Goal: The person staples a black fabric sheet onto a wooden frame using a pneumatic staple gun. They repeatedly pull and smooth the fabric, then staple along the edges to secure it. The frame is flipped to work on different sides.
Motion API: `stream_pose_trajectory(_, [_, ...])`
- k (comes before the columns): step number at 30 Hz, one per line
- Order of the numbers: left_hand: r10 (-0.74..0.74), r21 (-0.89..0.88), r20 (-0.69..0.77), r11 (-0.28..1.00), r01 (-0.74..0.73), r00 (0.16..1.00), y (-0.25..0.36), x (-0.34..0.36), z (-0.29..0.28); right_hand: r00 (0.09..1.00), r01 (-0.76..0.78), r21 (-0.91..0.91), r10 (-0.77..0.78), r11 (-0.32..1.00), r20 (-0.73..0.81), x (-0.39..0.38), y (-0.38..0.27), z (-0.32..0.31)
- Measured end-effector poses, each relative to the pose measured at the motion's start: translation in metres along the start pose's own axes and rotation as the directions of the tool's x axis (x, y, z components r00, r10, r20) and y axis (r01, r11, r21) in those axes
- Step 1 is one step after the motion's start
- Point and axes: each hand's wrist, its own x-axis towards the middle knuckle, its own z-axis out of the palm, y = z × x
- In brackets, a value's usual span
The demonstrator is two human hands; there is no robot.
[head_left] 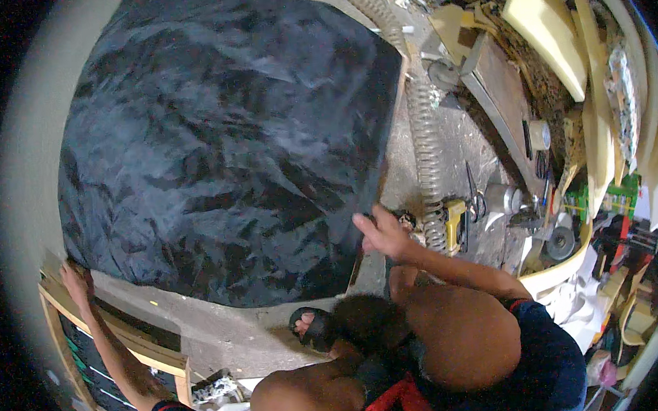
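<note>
The black sheet (229, 151) lies ahead, bare floor (231, 326) along its near edge. Left hand (79, 284) is at the near-left corner, right hand (387, 237) at the right edge; fingers partly hidden, neither grip determinable.

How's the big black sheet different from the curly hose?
The black sheet is dark; the curly hose is pale. The sheet spreads broad and wrinkled, while the hose is narrow and coiled. The sheet looks much wider than the hose.
</note>
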Motion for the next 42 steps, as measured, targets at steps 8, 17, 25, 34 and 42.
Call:
stream_pose_trajectory(8, [-0.161, 0.173, 0.001, 0.972, 0.158, 0.987, 0.033, -0.058, -0.003, 0.820, 0.424, -0.152, -0.449, 0.893, -0.355, 0.159, -0.186, -0.050])
stream_pose_trajectory(17, [-0.293, -0.093, 0.061, 0.950, 0.297, 0.954, 0.313, -0.189, -0.084, 0.615, 0.705, -0.169, -0.713, 0.688, -0.336, 0.116, -0.142, -0.050])
stream_pose_trajectory(25, [-0.057, -0.736, 0.362, 0.594, 0.323, 0.930, 0.526, -0.325, -0.170, 0.878, 0.252, -0.047, -0.208, 0.967, 0.431, 0.011, 0.038, 0.029])
stream_pose_trajectory(34, [-0.561, -0.774, -0.160, 0.582, 0.249, 0.812, 0.299, -0.111, -0.130, 0.804, 0.407, -0.446, -0.080, 0.797, 0.589, -0.017, 0.036, 0.052])
stream_pose_trajectory(42, [-0.658, -0.690, 0.158, 0.459, 0.559, 0.736, 0.229, 0.075, -0.071, 0.815, 0.556, -0.610, -0.225, 0.565, 0.533, -0.013, 0.039, 0.068])
